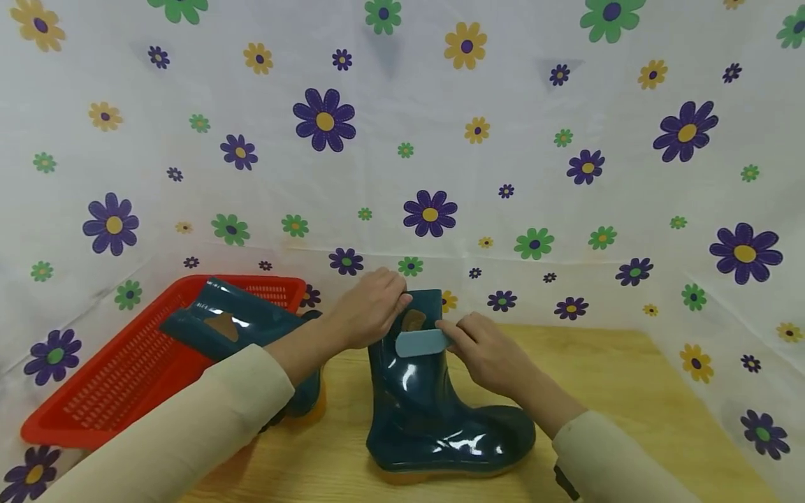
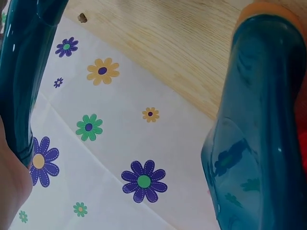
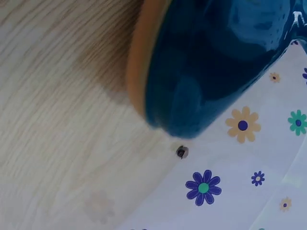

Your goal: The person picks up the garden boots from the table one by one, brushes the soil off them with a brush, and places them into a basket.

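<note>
A glossy dark teal rubber boot (image 1: 409, 391) stands upright on the wooden table, its toe to the right. My left hand (image 1: 375, 307) grips the top of its shaft at the left side. Between the thumb and fingers of my right hand (image 1: 493, 356) is a light blue flat strip (image 1: 420, 343) with a rounded end. The strip lies across the upper shaft, just below a brownish oval mark (image 1: 413, 321). In the left wrist view the boot shaft (image 2: 24, 72) runs down the left edge. The right wrist view shows the boot's toe (image 3: 211, 72), but neither the hand nor the strip.
To the left, a second teal boot (image 1: 251, 321) with a brown mark leans against a red plastic basket (image 1: 53, 423). A small brown bit (image 3: 182, 152) lies near the table's edge. Flower-printed white sheeting (image 1: 390, 175) encloses the back and sides.
</note>
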Available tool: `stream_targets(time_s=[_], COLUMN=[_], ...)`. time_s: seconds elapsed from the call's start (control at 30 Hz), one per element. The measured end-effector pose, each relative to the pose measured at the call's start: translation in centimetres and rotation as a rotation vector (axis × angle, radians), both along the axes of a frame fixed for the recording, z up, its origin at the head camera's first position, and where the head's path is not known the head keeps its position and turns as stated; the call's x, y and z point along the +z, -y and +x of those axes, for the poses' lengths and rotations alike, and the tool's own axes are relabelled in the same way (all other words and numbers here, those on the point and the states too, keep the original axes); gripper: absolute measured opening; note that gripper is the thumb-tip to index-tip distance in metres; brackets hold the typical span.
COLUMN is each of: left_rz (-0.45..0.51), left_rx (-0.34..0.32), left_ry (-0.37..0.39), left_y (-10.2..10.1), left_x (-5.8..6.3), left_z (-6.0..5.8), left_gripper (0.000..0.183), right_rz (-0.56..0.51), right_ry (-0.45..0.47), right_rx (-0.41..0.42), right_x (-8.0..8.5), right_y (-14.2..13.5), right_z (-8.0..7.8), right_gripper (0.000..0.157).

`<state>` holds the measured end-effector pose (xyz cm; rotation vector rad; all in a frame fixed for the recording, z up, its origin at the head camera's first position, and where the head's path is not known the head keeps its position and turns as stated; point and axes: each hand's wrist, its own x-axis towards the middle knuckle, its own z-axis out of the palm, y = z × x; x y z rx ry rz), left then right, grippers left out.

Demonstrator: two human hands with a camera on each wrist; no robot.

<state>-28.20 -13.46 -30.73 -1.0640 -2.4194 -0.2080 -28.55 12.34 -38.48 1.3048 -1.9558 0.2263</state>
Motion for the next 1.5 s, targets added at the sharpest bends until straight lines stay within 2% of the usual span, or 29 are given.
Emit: stream_targets(time_s=[0.1, 0.27, 0.37, 0.57, 0.73, 0.93, 1.03, 1.17, 1.37, 1.5], left_rz=[-0.004, -0.003, 0.008, 0.020, -0.001, 0.006, 0.010, 0.000, -0.006, 0.019], left_rx=[0.013, 0.022, 0.022, 0.021, 0.032, 0.045, 0.036, 0.025, 0.028, 0.034], left_ry=[0.018, 0.050, 0.053, 0.065, 0.044, 0.018, 0.021, 0.013, 0.033, 0.052], left_y=[0.1, 0.0, 0.0, 0.0, -0.1, 0.0, 0.0, -0.3, -0.7, -0.7], left_x=[0.1, 0.2, 0.2, 0.2, 0.2, 0.3, 0.2, 0.0, -0.1, -0.1], left_z=[0.1, 0.1, -0.1, 0.0, 0.0, 0.3, 0.3, 0.2, 0.2, 0.2], left_gripper=[0.014, 0.017, 0.017, 0.018, 0.017, 0.015, 0.015, 0.016, 0.016, 0.014], right_rz=[0.023, -0.048, -0.081, -0.107, -0.129, -0.230, -0.264, -0.238, -0.168, -0.128], right_ry=[-0.073, -0.169, -0.178, -0.155, -0.143, 0.012, 0.044, 0.057, 0.028, 0.018], right_rx=[0.005, -0.119, -0.170, -0.189, -0.172, -0.100, -0.095, -0.106, -0.009, 0.006], right_x=[0.3, 0.9, 1.0, 0.8, 0.5, -0.1, -0.5, -0.8, -0.5, -0.1], right_y=[0.0, -0.1, -0.2, -0.5, -0.9, -2.0, -2.8, -3.1, -0.7, -0.1], right_z=[-0.3, -0.5, -0.5, -0.4, -0.4, -0.4, -0.5, -0.7, -0.2, 0.1], right_gripper=[0.033, 0.037, 0.042, 0.042, 0.044, 0.046, 0.046, 0.048, 0.044, 0.040])
